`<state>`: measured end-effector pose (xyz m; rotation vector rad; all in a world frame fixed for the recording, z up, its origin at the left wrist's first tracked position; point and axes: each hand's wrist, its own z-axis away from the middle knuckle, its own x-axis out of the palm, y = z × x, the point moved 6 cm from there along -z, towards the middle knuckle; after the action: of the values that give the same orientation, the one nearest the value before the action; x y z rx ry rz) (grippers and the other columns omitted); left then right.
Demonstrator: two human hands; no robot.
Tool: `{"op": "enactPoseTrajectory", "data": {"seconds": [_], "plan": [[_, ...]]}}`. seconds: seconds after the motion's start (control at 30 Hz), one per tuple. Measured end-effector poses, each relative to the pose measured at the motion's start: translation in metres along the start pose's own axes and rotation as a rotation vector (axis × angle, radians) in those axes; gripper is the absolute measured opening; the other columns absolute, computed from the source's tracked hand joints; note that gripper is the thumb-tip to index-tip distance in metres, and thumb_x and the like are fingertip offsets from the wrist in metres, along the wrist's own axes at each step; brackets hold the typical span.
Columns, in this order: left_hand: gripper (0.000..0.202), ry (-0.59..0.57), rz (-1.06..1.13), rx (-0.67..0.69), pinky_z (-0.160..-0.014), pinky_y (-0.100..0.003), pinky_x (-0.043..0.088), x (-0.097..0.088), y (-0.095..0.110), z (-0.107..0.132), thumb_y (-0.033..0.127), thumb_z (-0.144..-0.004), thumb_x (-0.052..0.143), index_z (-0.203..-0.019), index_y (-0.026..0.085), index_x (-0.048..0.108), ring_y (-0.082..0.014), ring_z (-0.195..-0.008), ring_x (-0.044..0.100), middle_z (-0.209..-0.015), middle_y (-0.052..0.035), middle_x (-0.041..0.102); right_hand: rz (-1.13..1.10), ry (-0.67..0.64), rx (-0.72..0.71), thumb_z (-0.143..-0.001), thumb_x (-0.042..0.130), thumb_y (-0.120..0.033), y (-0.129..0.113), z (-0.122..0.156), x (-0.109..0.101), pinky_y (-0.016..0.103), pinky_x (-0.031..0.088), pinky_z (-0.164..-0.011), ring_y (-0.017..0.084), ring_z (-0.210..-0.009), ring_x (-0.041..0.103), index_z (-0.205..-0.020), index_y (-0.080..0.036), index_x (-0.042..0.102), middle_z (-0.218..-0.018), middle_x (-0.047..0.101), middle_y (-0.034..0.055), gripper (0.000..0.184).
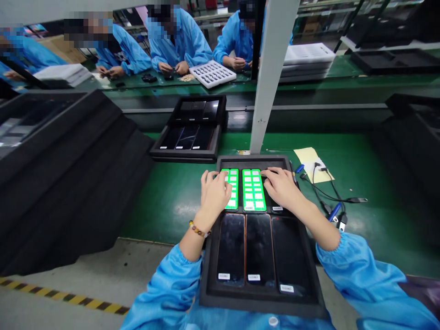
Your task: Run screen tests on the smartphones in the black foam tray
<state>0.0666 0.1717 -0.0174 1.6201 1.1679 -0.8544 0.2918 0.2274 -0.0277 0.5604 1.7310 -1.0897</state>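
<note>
A black foam tray (212, 275) in front of me holds two rows of smartphones. In its far row, the left phone (233, 190) and the middle phone (253, 190) show bright green screens with white boxes; the right phone (277, 208) is dark and mostly covered. My left hand (215, 192) lies over the left phone, fingers apart with the tips at its screen. My right hand (280, 185) reaches over the dark phone, fingertips near the middle phone's upper right edge, grasping nothing. Three dark phones, including the near middle phone (259, 250), fill the near row with small white labels.
Another tray of phones (187, 156) sits farther back on the green bench (154, 213). Black foam trays (82, 183) are stacked at left. Cables (330, 199), blue pens and yellow paper (309, 156) lie at right. A pale post (270, 82) rises behind the tray. Co-workers sit opposite.
</note>
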Motion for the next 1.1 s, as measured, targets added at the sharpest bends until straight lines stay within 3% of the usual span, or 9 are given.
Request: {"op": "enactPoseTrajectory", "data": {"seconds": [0.1, 0.17, 0.3, 0.37, 0.43, 0.53, 0.67, 0.87, 1.1], "plan": [[0.037, -0.075, 0.125, 0.068, -0.129, -0.058, 0.029, 0.007, 0.011, -0.005, 0.015, -0.098, 0.052, -0.132, 0.024, 0.066, -0.0320, -0.127, 0.063, -0.123, -0.0069, 0.080, 0.000, 0.006, -0.005, -0.105, 0.040, -0.021, -0.005, -0.002, 0.000, 0.060, 0.038, -0.116, 0.035, -0.144, 0.055, -0.136, -0.019, 0.069, -0.134, 0.077, 0.0140, 0.043], [0.039, -0.105, 0.211, 0.088, -0.130, -0.058, 0.027, 0.006, 0.008, -0.007, 0.015, -0.099, 0.051, -0.135, 0.026, 0.065, -0.0304, -0.131, 0.062, -0.131, -0.0057, 0.077, -0.017, 0.024, -0.004, -0.107, 0.039, -0.023, -0.002, 0.002, -0.006, 0.060, 0.038, -0.117, 0.034, -0.145, 0.055, -0.138, -0.020, 0.068, -0.137, 0.076, 0.0132, 0.043], [0.041, 0.012, 0.329, -0.096, -0.126, -0.062, 0.034, -0.006, -0.034, 0.009, 0.021, -0.103, 0.049, -0.142, 0.025, 0.061, -0.0323, -0.136, 0.059, -0.143, -0.0093, 0.071, -0.154, 0.191, 0.053, -0.110, 0.041, -0.034, 0.028, 0.036, -0.030, 0.060, 0.038, -0.123, 0.033, -0.147, 0.054, -0.144, -0.023, 0.064, -0.147, 0.070, 0.0125, 0.043], [0.040, 0.055, 0.448, -0.227, -0.124, -0.061, 0.039, -0.007, -0.059, 0.030, 0.027, -0.105, 0.049, -0.144, 0.025, 0.059, -0.0330, -0.141, 0.057, -0.151, -0.0114, 0.065, -0.249, 0.298, 0.144, -0.111, 0.044, -0.041, 0.048, 0.066, -0.037, 0.060, 0.038, -0.124, 0.033, -0.147, 0.055, -0.145, -0.026, 0.064, -0.150, 0.068, 0.0115, 0.042], [0.039, 0.018, 0.636, -0.316, -0.122, -0.056, 0.045, 0.001, -0.070, 0.056, 0.034, -0.108, 0.050, -0.145, 0.025, 0.058, -0.0308, -0.139, 0.060, -0.152, -0.0116, 0.063, -0.358, 0.376, 0.285, -0.111, 0.046, -0.046, 0.064, 0.099, -0.034, 0.058, 0.040, -0.125, 0.032, -0.145, 0.057, -0.147, -0.029, 0.063, -0.151, 0.066, 0.0095, 0.043], [0.041, -0.034, 0.813, -0.349, -0.126, -0.053, 0.042, 0.011, -0.062, 0.086, 0.043, -0.110, 0.051, -0.148, 0.028, 0.056, -0.0288, -0.144, 0.057, -0.154, -0.0098, 0.061, -0.539, 0.374, 0.385, -0.112, 0.046, -0.048, 0.063, 0.133, -0.013, 0.057, 0.041, -0.127, 0.031, -0.148, 0.055, -0.153, -0.032, 0.057, -0.159, 0.061, 0.0076, 0.045], [0.044, 0.042, 0.860, -0.358, -0.130, -0.052, 0.037, 0.013, -0.042, 0.094, 0.046, -0.111, 0.051, -0.152, 0.028, 0.054, -0.0285, -0.150, 0.051, -0.159, -0.0101, 0.057, -0.622, 0.354, 0.314, -0.113, 0.047, -0.046, 0.042, 0.136, 0.006, 0.058, 0.034, -0.132, 0.030, -0.158, 0.045, -0.157, -0.032, 0.052, -0.169, 0.048, 0.0084, 0.047], [0.044, 0.109, 0.881, -0.392, -0.126, -0.049, 0.042, 0.011, -0.040, 0.085, 0.049, -0.111, 0.051, -0.148, 0.026, 0.058, -0.0282, -0.143, 0.057, -0.153, -0.0108, 0.061, -0.560, 0.366, 0.287, -0.113, 0.047, -0.046, 0.041, 0.119, 0.001, 0.059, 0.034, -0.132, 0.031, -0.158, 0.044, -0.155, -0.029, 0.054, -0.168, 0.050, 0.0113, 0.046], [0.041, 0.129, 0.923, -0.402, -0.121, -0.047, 0.048, 0.014, -0.046, 0.089, 0.050, -0.111, 0.052, -0.144, 0.027, 0.060, -0.0272, -0.137, 0.062, -0.150, -0.0107, 0.063, -0.504, 0.434, 0.331, -0.113, 0.047, -0.045, 0.043, 0.130, -0.002, 0.060, 0.040, -0.128, 0.031, -0.150, 0.054, -0.156, -0.029, 0.055, -0.162, 0.057, 0.0105, 0.047]]}}
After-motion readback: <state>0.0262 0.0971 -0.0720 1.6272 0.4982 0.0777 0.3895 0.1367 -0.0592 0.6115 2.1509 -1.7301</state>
